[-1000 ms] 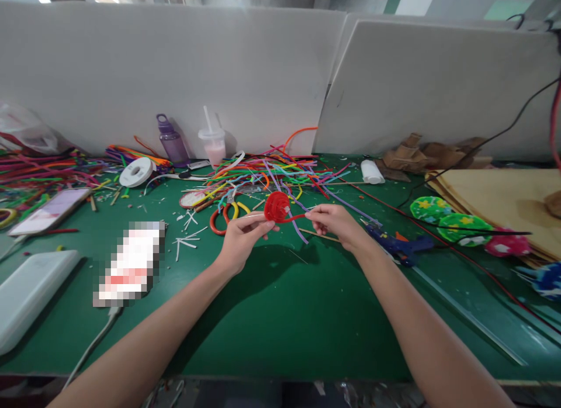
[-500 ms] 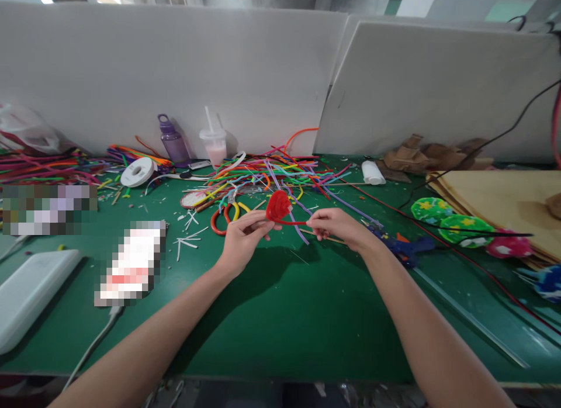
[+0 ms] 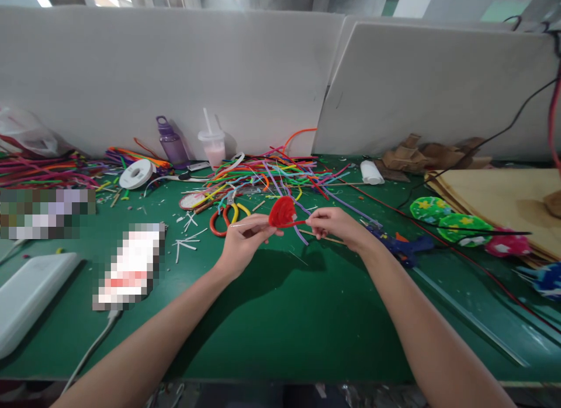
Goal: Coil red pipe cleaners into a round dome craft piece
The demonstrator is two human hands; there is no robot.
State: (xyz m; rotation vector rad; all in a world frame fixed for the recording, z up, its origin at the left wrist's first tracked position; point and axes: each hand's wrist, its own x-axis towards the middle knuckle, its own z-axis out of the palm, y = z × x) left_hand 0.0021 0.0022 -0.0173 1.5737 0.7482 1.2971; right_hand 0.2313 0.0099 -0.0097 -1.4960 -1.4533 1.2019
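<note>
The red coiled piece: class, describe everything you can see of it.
The red coiled piece looks soft and fuzzy, wound into a rounded form with a small pale patch at right. A red strand runs from its lower edge to the right hand; the left hand pinches its lower left side. It is held above the green table, its far side hidden.

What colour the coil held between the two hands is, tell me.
The coil is bright red, best shown in the head view, the only one.
</note>
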